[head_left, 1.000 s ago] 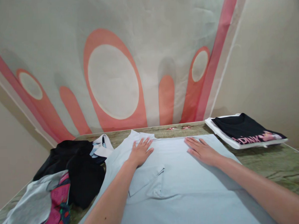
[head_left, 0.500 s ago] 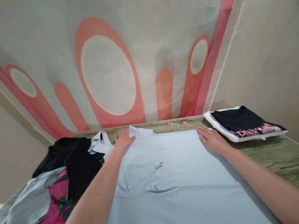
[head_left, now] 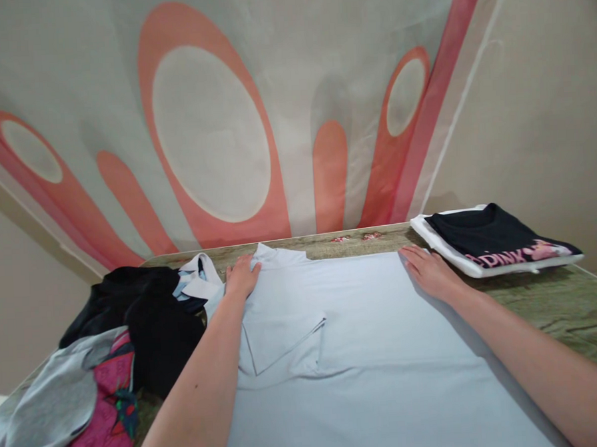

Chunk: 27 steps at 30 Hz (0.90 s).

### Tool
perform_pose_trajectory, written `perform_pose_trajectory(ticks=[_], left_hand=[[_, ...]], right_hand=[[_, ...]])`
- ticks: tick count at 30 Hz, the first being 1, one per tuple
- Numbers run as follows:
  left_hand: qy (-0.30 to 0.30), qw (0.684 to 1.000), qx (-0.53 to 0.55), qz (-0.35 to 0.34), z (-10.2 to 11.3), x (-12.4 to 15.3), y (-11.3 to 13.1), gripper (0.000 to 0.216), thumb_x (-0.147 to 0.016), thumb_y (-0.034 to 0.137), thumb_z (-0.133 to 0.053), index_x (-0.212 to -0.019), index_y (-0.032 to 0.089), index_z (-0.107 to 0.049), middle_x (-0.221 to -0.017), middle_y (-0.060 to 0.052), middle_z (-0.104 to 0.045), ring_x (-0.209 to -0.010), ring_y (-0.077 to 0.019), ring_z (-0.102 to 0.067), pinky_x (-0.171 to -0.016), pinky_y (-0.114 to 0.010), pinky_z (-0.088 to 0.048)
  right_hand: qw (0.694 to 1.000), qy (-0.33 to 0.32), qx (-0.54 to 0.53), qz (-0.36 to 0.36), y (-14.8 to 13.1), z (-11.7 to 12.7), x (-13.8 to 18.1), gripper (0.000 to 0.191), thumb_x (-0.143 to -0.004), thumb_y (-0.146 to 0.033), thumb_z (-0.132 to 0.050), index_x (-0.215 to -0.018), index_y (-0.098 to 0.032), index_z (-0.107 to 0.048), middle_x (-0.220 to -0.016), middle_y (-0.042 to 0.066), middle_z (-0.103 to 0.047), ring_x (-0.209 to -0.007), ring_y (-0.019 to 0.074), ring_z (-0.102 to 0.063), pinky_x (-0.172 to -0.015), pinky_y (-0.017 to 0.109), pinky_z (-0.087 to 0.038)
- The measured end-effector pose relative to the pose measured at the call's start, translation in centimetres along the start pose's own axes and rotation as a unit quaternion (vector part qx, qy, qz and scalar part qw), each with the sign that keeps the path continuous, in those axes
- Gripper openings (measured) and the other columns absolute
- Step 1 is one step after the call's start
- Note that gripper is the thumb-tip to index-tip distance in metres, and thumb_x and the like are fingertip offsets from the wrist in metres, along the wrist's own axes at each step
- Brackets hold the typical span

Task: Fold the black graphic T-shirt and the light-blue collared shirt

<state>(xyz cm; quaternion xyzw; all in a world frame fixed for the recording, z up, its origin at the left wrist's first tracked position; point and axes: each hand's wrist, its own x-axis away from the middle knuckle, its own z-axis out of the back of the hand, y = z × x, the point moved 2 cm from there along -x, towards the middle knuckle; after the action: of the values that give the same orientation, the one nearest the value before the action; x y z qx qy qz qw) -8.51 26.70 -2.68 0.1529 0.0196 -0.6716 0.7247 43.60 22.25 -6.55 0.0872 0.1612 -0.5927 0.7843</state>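
Observation:
A pale blue shirt [head_left: 365,353] with a chest pocket lies spread flat over the wood-grain table [head_left: 558,310]. My left hand [head_left: 241,278] rests on its far left corner near the collar, fingers curled over the fabric edge. My right hand [head_left: 428,270] lies flat on the shirt's far right corner, fingers stretched out and together.
A heap of clothes sits at the left: black garments [head_left: 143,312], a grey one [head_left: 48,410] and a pink patterned one [head_left: 109,427]. At the far right lies a folded stack, black shirt with pink lettering [head_left: 500,243] on a white one. A wall with orange shapes stands behind.
Both hands slid outward from the shirt's middle to its far corners. The fabric between them now lies smoother and wider.

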Motion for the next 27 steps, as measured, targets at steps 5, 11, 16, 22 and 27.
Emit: perform_pose_trajectory(ticks=[5,11,16,22,27], left_hand=[[0.028,0.999,0.024,0.011,0.4,0.0,0.0,0.046,-0.090,0.042,-0.047,-0.125,0.015,-0.056,-0.137,-0.015,-0.054,-0.130,-0.0286,-0.045,-0.108,-0.043,-0.032],[0.057,0.996,0.069,0.030,1.4,0.2,-0.2,0.026,-0.086,0.030,-0.049,-0.104,0.019,-0.065,-0.109,-0.009,-0.068,-0.104,-0.0242,-0.062,-0.092,-0.033,-0.045],[0.078,0.992,0.093,0.045,1.5,0.1,0.1,0.035,-0.086,0.032,-0.050,-0.117,0.017,-0.059,-0.113,-0.010,-0.067,-0.109,-0.0245,-0.060,-0.095,-0.033,-0.043],[0.073,0.988,0.124,0.051,1.3,-0.1,0.0,0.028,-0.078,0.034,-0.059,-0.099,0.018,-0.068,-0.112,-0.013,-0.067,-0.108,-0.0311,-0.059,-0.096,-0.039,-0.042],[0.080,0.976,0.197,0.052,1.9,-0.2,-0.8,0.029,-0.078,0.033,-0.059,-0.104,0.020,-0.065,-0.107,-0.008,-0.070,-0.102,-0.0259,-0.063,-0.091,-0.035,-0.045]], right_hand=[[1.000,-0.011,0.005,-0.002,0.2,0.2,-0.3,0.050,-0.089,-0.012,-0.030,-0.137,-0.015,-0.046,-0.140,0.011,-0.051,-0.133,0.0266,-0.040,-0.101,0.044,-0.039],[0.999,0.023,0.042,-0.010,-0.4,1.5,-0.6,0.051,-0.085,-0.011,-0.037,-0.134,-0.014,-0.050,-0.114,0.016,-0.061,-0.106,0.0293,-0.053,-0.092,0.044,-0.042],[0.998,0.053,0.044,0.005,-0.3,1.6,-0.6,0.038,-0.084,-0.014,-0.040,-0.115,-0.016,-0.062,-0.106,0.013,-0.060,-0.103,0.0290,-0.051,-0.091,0.042,-0.041],[0.998,0.055,0.029,-0.012,0.1,0.6,-0.8,0.043,-0.081,-0.012,-0.041,-0.121,-0.013,-0.058,-0.112,0.014,-0.060,-0.104,0.0277,-0.053,-0.091,0.042,-0.042],[0.997,0.068,0.030,-0.015,0.3,0.9,-0.8,0.037,-0.079,-0.012,-0.044,-0.109,-0.017,-0.065,-0.100,0.011,-0.061,-0.097,0.0273,-0.053,-0.089,0.041,-0.043]])
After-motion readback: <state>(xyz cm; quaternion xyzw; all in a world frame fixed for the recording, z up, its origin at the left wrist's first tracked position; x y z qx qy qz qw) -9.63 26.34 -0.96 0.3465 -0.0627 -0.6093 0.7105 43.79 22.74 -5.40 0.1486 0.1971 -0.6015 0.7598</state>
